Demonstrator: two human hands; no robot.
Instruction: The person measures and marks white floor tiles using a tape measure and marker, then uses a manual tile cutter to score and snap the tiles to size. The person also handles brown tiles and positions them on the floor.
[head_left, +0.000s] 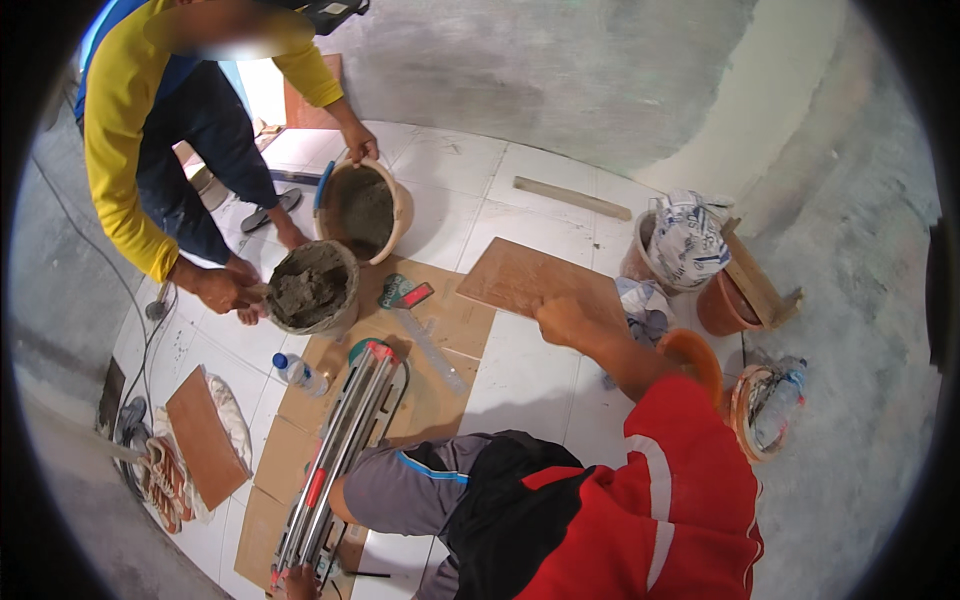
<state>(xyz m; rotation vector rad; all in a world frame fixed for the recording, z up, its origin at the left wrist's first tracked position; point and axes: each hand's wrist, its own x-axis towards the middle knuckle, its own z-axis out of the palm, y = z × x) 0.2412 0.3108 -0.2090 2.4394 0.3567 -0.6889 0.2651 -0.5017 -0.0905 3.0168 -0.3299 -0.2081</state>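
My right hand (558, 322) reaches from the red sleeve to the lower edge of a brown rectangular tile (525, 275), its curled fingers gripping it. At the lower edge of the view, my left hand (298, 582) is closed on the near end of a long silver-and-red tile cutter (348, 450), partly cut off by the frame. The cutter rests on cardboard (292, 465) beside my bent leg. Near it are a blue-capped plastic bottle (300, 375), a clear plastic strip (430, 355) and a small green-and-red item (405, 292).
A co-worker in yellow sleeves (120, 180) holds two buckets with grey mix (310, 295) (365, 210). Along the right wall stand containers, a bagged sack (685, 240) and an orange bucket (690, 350). A loose tile (205, 435), cables and sandals lie left; a wooden batten (570, 198) lies behind.
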